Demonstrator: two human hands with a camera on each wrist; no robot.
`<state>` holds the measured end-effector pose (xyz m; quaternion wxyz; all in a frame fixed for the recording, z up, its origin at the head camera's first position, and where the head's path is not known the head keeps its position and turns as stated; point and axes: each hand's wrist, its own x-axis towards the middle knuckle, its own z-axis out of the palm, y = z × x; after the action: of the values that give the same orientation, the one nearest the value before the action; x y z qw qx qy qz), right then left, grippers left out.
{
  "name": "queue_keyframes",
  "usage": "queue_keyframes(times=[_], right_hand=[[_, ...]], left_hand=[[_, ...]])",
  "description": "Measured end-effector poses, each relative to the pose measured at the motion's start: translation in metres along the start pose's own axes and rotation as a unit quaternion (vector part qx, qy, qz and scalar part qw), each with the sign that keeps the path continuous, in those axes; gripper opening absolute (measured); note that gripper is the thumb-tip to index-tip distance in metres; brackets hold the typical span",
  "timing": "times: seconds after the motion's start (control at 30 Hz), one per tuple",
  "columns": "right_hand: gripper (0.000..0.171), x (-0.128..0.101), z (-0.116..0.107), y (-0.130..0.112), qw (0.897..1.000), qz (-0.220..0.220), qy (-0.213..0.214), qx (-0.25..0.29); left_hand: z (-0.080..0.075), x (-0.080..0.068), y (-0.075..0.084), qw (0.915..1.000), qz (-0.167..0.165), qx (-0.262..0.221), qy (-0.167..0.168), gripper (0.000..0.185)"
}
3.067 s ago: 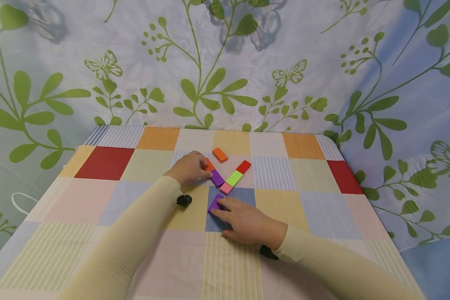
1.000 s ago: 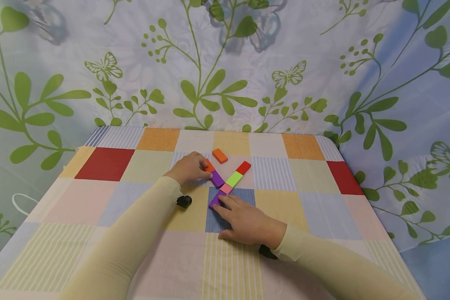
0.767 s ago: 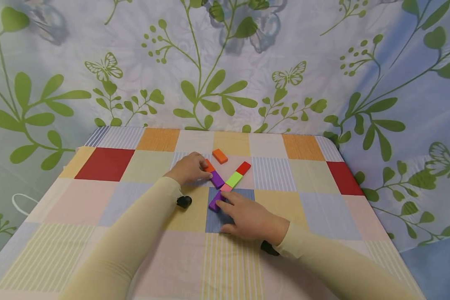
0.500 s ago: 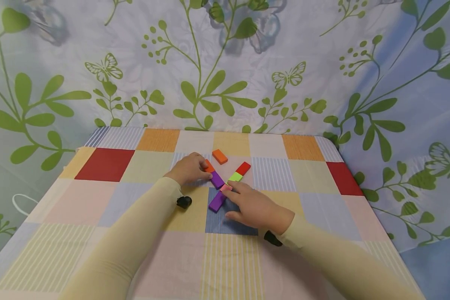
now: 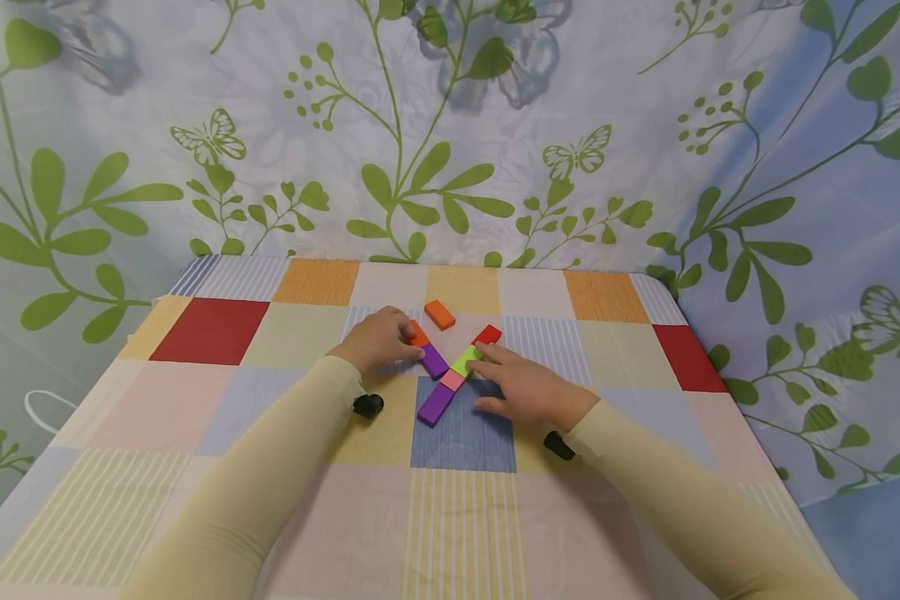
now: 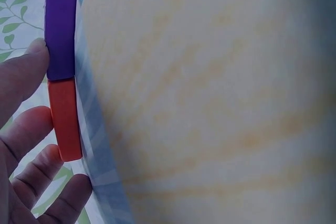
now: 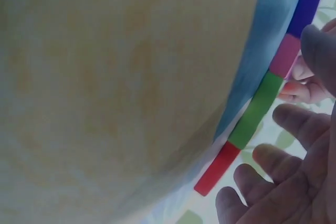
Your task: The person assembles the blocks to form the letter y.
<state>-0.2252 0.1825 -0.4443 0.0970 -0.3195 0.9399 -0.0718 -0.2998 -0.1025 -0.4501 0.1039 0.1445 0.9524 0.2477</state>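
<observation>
In the head view, a row of blocks runs diagonally: a purple block at the near end, then a pink block, a light green block and a red block. My right hand lies along the row's right side, spread fingertips by the green and red blocks. A second purple block and an orange block slant in from upper left toward the pink one, forming a Y. My left hand rests beside them, its thumb at the purple block and index fingertip against the orange one.
Another orange block lies alone behind the two arms of the Y. A patchwork cloth covers the table, and a leaf-patterned curtain hangs behind. A white cord loop shows at the left edge.
My right hand has slid the near purple block up against the pink one, left it, and moved up and right along the row to the green and red blocks. My left hand has stayed put.
</observation>
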Motion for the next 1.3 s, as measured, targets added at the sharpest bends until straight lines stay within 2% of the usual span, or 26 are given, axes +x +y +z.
queue_keyframes(times=[0.37,0.77,1.07,1.3], right_hand=[[0.078,0.0011,0.0015,0.0061,1.000,-0.007,-0.029,0.000],[0.088,-0.0004,0.0037,0.0044,0.998,0.000,-0.065,0.005],[0.089,-0.0001,0.0050,0.0034,0.999,-0.025,-0.037,-0.021],[0.088,0.0027,0.0064,0.0052,0.998,-0.027,-0.035,-0.033]], left_hand=[[0.0014,0.0007,-0.0007,1.0000,0.002,0.001,-0.002,0.037],[-0.0036,-0.0029,0.0046,0.9984,0.027,0.049,-0.004,0.038],[-0.0028,-0.0011,0.0020,0.9960,0.047,0.076,-0.004,0.033],[-0.0049,0.0012,0.0031,0.9956,0.063,0.068,0.015,0.034]])
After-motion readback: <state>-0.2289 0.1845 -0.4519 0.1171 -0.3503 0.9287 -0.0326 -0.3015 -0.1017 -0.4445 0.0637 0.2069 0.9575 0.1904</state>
